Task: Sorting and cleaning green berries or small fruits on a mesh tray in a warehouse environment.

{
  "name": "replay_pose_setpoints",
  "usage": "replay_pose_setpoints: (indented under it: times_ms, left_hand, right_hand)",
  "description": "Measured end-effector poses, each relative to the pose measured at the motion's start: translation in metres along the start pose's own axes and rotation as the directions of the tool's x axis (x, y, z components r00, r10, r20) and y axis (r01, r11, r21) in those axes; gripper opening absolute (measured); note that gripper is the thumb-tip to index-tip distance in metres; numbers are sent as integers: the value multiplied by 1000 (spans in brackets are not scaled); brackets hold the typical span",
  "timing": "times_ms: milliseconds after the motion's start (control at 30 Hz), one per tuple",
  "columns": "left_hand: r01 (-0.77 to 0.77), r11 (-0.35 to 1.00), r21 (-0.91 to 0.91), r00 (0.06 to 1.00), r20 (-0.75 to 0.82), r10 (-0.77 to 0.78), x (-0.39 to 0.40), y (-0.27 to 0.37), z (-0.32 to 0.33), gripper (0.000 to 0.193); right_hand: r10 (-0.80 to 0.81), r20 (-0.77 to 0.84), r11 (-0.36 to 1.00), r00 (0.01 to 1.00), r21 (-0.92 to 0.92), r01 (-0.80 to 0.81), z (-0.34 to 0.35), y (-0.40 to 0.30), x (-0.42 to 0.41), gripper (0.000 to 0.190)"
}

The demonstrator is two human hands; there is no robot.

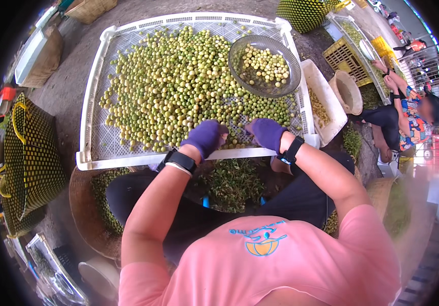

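A white plastic mesh tray (93, 141) lies before me, spread with small round green and yellow fruits (173, 84). My left hand (205, 138), in a purple glove, is at the tray's near edge with its fingers curled down beside the fruits. My right hand (266, 134), gloved the same way, is a short gap to the right, also bent inward over the near edge. The fingertips of both are mostly hidden, so whether they hold fruits cannot be told. A clear ribbed bowl (298, 72) with paler yellow fruits rests on the tray's far right part.
A white bin (336, 118) with brownish-yellow fruits adjoins the tray's right side. Leafy stems (234, 183) lie below, between my knees. A wicker basket (78, 199) of green fruits stands at left, near a black-and-yellow woven bag (36, 153). Another person (414, 118) sits at right beside another tray.
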State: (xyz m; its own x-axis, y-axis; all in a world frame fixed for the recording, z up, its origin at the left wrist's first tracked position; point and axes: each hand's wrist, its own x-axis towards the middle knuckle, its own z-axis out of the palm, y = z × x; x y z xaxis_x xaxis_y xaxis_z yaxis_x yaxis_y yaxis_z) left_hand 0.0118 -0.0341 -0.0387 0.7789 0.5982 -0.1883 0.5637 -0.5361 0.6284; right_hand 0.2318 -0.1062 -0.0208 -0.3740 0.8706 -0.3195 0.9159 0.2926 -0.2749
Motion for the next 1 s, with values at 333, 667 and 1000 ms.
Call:
replay_pose_setpoints:
  times_ms: [333,667,1000]
  left_hand:
    - [59,979,195,997,-52,-50,-2,15,12,16]
    - [48,957,285,994,86,-75,-3,26,3,13]
    - [134,964,-229,983,-92,-159,8,-1,1,18]
  right_hand:
    - [72,-35,997,997,-12,-72,7,6,-4,27]
    - [254,-277,922,927,357,-146,-36,32,7,27]
    - [35,-259,992,965,-111,-66,-34,39,2,31]
